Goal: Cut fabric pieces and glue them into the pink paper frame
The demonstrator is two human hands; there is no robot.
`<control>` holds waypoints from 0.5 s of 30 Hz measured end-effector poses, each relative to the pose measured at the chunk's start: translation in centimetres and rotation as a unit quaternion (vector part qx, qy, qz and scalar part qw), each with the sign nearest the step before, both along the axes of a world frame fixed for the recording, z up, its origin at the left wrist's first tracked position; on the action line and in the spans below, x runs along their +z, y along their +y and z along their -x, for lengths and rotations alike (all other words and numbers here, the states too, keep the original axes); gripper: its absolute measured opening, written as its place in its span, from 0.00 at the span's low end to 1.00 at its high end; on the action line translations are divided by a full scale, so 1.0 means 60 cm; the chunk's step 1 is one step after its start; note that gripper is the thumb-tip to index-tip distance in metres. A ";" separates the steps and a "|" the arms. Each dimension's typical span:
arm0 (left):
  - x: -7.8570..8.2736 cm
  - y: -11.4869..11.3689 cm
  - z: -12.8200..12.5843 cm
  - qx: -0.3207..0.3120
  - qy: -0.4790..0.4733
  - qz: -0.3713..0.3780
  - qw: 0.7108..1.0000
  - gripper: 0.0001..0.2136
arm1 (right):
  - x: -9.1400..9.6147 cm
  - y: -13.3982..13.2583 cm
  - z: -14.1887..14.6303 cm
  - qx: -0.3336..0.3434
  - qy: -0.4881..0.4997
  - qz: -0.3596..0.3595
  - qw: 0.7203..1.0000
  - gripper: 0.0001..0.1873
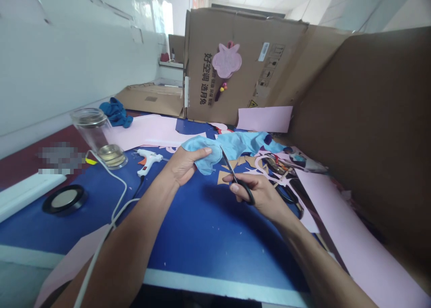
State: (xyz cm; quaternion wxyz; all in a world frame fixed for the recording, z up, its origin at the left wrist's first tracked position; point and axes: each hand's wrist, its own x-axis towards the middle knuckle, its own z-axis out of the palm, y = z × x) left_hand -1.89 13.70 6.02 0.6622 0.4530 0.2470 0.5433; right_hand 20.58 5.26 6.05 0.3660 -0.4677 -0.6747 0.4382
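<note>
My left hand (190, 164) pinches a piece of light blue fabric (206, 163), thumb on top, held above the blue table. A curved outline or seam shows along the fabric near its edge. In my right hand (251, 189) is a pair of scissors (231, 168) with black handles, fingers through the loops. The blades point up and away, their tips at the right edge of the fabric. Beyond, a longer stretch of light blue cloth (244, 143) lies across the table; whether it joins the held piece I cannot tell.
A white glue gun (148, 160) with its cord, a glass jar (97, 137) and black tape (63, 199) lie left. Pink sheets (148, 129), cardboard scraps (222, 178) and tools (278, 166) surround the cloth. A cardboard box wall (256, 88) bearing a pink cutout (226, 61) stands behind.
</note>
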 end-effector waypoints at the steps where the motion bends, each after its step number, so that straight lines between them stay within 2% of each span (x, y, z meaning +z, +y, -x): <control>1: 0.000 0.000 0.000 0.009 0.001 0.001 1.000 0.16 | 0.000 0.000 0.000 0.000 -0.001 0.000 1.000 0.24; 6: 0.001 0.001 -0.001 0.062 -0.010 0.005 0.998 0.18 | -0.001 0.001 -0.001 0.000 -0.010 0.010 1.000 0.24; 15: 0.004 -0.005 0.002 0.013 0.027 -0.032 0.999 0.13 | -0.009 0.002 -0.004 0.015 0.003 0.016 1.000 0.23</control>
